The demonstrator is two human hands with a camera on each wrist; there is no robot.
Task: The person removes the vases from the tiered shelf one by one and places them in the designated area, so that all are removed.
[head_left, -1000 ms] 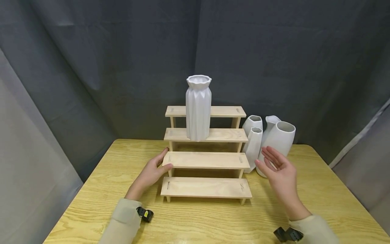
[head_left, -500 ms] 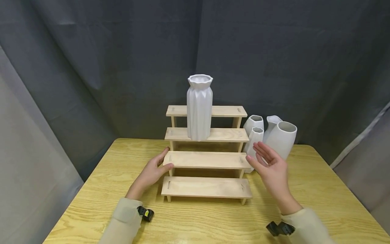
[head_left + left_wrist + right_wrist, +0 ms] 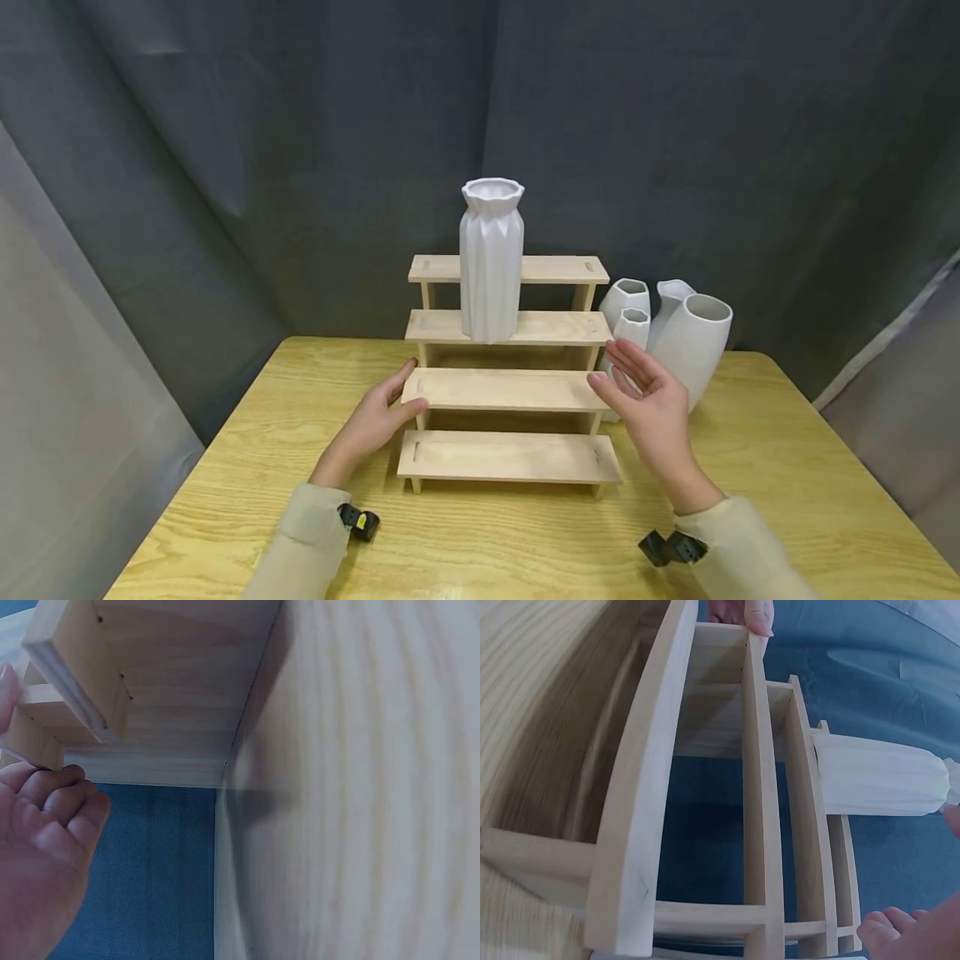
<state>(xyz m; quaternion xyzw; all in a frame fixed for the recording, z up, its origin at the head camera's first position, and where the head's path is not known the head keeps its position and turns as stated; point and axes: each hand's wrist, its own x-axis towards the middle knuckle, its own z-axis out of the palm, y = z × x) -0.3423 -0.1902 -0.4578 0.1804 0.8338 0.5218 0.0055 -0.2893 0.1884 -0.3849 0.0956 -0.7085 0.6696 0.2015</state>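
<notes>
A stepped wooden shelf (image 3: 508, 390) with several tiers stands on the yellow wooden table (image 3: 247, 467). A tall ribbed white vase (image 3: 491, 260) stands on its second tier from the top. My left hand (image 3: 377, 419) holds the left end of the second tier from the bottom, thumb on top. My right hand (image 3: 647, 398) hovers open at that tier's right end, fingers straight, holding nothing. The right wrist view shows the shelf (image 3: 750, 795) from the side with the vase (image 3: 877, 780) on it.
Three white vases stand to the right of the shelf: a large one (image 3: 693, 342) and two smaller ones (image 3: 627, 321) behind my right hand. A dark cloth backdrop (image 3: 300, 150) hangs behind the table.
My right hand has moved left, from beside the large vase to the right end of the shelf. The left hand has stayed on the shelf.
</notes>
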